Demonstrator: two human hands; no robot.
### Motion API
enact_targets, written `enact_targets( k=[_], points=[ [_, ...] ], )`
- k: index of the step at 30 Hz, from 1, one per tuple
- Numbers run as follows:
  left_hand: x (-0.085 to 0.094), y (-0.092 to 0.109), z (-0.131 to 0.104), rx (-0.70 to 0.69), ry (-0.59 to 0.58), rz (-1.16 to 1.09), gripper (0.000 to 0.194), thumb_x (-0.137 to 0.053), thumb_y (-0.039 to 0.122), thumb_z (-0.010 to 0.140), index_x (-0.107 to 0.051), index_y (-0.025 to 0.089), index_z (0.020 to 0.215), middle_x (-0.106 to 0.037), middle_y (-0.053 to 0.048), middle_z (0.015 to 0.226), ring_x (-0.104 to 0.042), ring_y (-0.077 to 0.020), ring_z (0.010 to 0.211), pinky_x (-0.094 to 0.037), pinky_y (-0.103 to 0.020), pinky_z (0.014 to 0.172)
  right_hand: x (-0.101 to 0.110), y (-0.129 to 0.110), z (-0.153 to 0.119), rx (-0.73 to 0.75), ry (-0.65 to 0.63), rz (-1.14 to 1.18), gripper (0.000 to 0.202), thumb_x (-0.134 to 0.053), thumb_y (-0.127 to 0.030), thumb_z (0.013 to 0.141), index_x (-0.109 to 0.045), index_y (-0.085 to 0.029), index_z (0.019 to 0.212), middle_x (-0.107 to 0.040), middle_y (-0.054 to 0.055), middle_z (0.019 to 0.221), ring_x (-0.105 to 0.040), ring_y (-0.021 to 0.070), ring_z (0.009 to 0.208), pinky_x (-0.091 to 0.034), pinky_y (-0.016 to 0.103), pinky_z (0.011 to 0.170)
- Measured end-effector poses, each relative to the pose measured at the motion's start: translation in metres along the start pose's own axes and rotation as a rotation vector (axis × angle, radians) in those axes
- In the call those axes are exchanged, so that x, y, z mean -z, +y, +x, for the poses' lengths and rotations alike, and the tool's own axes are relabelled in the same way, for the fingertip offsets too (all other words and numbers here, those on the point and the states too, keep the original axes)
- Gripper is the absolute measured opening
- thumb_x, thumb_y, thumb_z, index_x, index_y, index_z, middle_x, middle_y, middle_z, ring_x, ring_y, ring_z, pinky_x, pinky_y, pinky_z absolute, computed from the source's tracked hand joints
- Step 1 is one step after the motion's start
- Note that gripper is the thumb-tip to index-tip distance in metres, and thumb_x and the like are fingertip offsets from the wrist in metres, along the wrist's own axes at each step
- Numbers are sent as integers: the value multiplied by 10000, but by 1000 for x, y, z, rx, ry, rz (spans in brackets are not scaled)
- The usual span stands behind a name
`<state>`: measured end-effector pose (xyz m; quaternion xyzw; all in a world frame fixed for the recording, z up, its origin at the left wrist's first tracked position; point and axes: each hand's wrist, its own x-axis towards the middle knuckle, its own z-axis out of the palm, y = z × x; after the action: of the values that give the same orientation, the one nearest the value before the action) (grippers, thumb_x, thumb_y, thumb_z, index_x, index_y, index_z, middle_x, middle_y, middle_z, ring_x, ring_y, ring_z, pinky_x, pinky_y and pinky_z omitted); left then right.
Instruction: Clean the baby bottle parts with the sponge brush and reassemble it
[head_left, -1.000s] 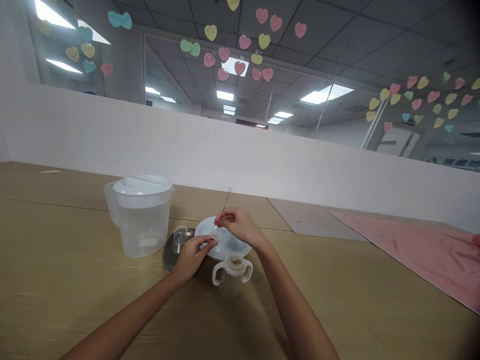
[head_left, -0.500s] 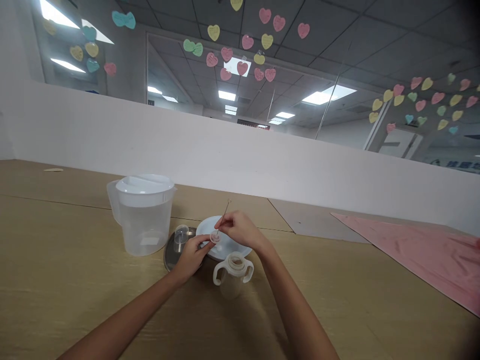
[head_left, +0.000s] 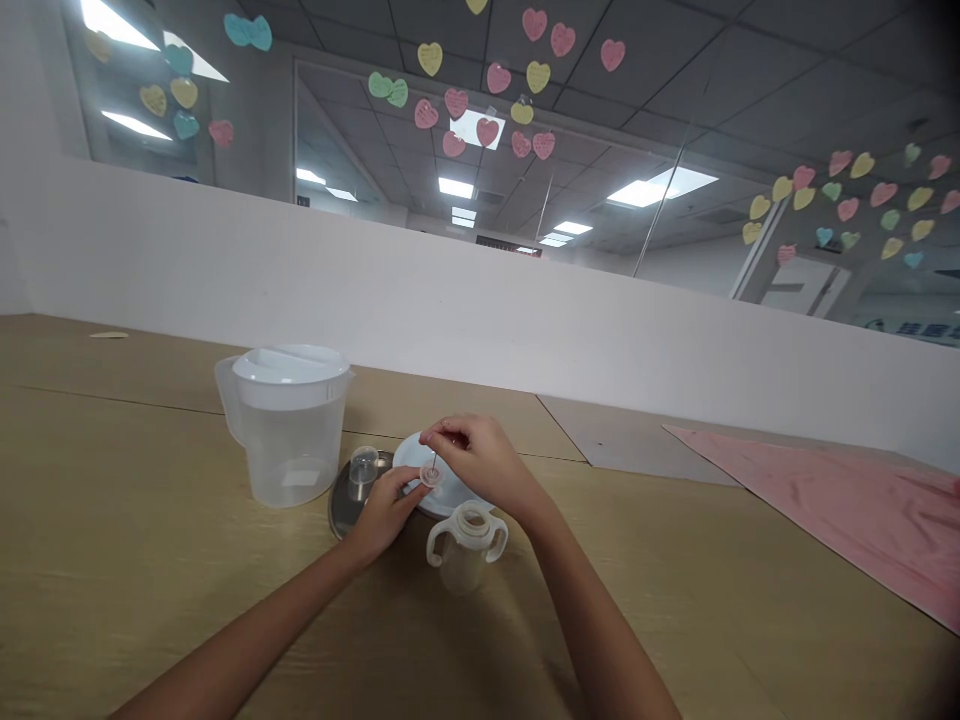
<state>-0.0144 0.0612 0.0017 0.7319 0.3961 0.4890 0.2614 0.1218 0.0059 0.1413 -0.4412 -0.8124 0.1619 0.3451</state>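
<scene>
My left hand [head_left: 381, 515] pinches a small clear round bottle part [head_left: 430, 477], possibly a nipple, over a white bowl [head_left: 409, 450]. My right hand [head_left: 484, 462] is closed on a thin wire brush [head_left: 435, 461], whose lower end reaches into the round part; its bristles are too small to make out. In front of the bowl stands an uncapped baby bottle [head_left: 461, 570] with two white handles, upright on the table. Left of my left hand, a clear cap [head_left: 364, 468] sits on a round metal tray [head_left: 341, 518].
A lidded translucent pitcher [head_left: 292, 450] stands at the left, behind the tray. On the right lies a pink cloth [head_left: 847, 500] over the wooden table [head_left: 187, 560]. A white wall [head_left: 450, 310] with glass above it closes off the back.
My right hand has moved down along the wire towards the round part and turned; the wire's looped top no longer shows above the fingers. My left hand has stayed in place.
</scene>
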Motion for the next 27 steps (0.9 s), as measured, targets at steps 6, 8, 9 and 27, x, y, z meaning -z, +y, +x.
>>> enact_targets(
  k=[6, 8, 9, 27],
  points=[
    [-2, -1, 0, -54, 25, 50, 292, -476, 400, 807, -671, 183, 816, -681, -28, 834, -576, -182, 773, -433, -283, 776, 2, -11, -5, 10, 12, 1, 303, -465, -340, 833, -583, -168, 612, -457, -36, 570, -360, 82, 544, -266, 215, 496],
    [-1, 0, 0, -66, 10, 52, 300, -465, 399, 811, -664, 175, 800, -680, -31, 835, -576, -183, 781, -430, -283, 775, 3, -14, -6, 16, 10, 8, 321, -463, -346, 835, -566, -166, 589, -416, -38, 560, -337, 79, 539, -254, 214, 492],
    [-1, 0, 0, -73, 1, 54, 303, -460, 398, 814, -661, 172, 794, -680, -32, 837, -577, -185, 789, -428, -284, 775, 3, -15, -7, 21, 4, 9, 333, -459, -349, 838, -556, -165, 578, -393, -39, 555, -325, 78, 536, -248, 213, 492],
    [-2, -5, 3, -134, -12, 10, 319, -460, 392, 809, -671, 172, 714, -687, -45, 798, -576, -188, 770, -426, -301, 756, 3, -14, -11, -10, -73, -182, 382, -444, -334, 839, -551, -158, 517, -269, -46, 515, -206, 79, 531, -157, 239, 500]
  ],
)
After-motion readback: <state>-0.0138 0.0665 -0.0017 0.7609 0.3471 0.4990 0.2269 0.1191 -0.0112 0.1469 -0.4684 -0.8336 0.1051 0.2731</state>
